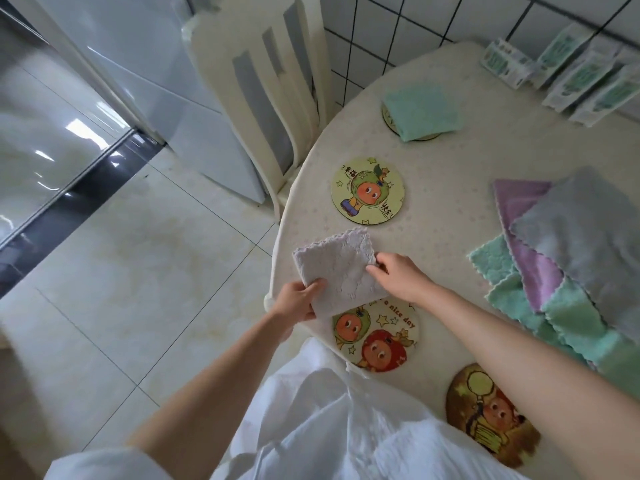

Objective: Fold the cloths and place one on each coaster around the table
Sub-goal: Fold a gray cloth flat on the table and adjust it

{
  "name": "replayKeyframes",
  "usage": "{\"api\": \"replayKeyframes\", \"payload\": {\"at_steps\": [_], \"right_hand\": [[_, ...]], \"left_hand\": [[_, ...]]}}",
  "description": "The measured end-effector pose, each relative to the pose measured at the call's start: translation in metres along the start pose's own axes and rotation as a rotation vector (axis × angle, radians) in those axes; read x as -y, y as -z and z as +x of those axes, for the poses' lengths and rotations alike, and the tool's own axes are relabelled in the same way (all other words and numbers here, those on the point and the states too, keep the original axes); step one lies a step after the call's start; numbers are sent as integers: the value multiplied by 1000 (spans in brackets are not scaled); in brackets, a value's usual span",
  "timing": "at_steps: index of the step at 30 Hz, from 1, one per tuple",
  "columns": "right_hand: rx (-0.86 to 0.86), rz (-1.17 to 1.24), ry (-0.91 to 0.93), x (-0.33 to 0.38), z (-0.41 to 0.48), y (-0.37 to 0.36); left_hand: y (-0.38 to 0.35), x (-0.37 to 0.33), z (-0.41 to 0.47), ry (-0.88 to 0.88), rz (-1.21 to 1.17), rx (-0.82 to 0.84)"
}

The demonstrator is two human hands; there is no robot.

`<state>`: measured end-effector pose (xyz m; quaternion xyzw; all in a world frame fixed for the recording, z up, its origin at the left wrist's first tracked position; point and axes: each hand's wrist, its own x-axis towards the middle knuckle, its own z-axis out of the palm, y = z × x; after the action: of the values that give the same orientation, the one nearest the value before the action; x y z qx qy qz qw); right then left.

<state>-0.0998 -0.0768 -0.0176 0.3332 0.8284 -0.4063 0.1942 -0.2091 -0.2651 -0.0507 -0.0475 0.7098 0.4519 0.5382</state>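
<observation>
Cloth [341,268] in both hands, coaster [377,336] (half-covered)

Fluffy matt cloth [337,268]; glossy printed coaster [367,190]; shiny floor tiles [138,271].

This is a home dining corner, likely in or beside a kitchen. A round table [450,174] under a pale patterned cover stands against a white tiled wall [398,26], with a cream dining chair [263,98] tucked in, cartoon coasters [367,190] laid out, glossy floor tiles [145,258] and a white fridge [145,64] nearby.
</observation>
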Motion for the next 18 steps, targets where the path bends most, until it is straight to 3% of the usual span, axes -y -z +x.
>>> {"api": "replayKeyframes", "payload": {"at_steps": [10, 18], "right_hand": [[-96, -206, -89, 10, 19, -9], [-8, -231, -174, 14, 32, -7]], "left_hand": [[1, -9, 11, 100, -69, -4], [4, -19, 12, 127, -60, -60]]}}
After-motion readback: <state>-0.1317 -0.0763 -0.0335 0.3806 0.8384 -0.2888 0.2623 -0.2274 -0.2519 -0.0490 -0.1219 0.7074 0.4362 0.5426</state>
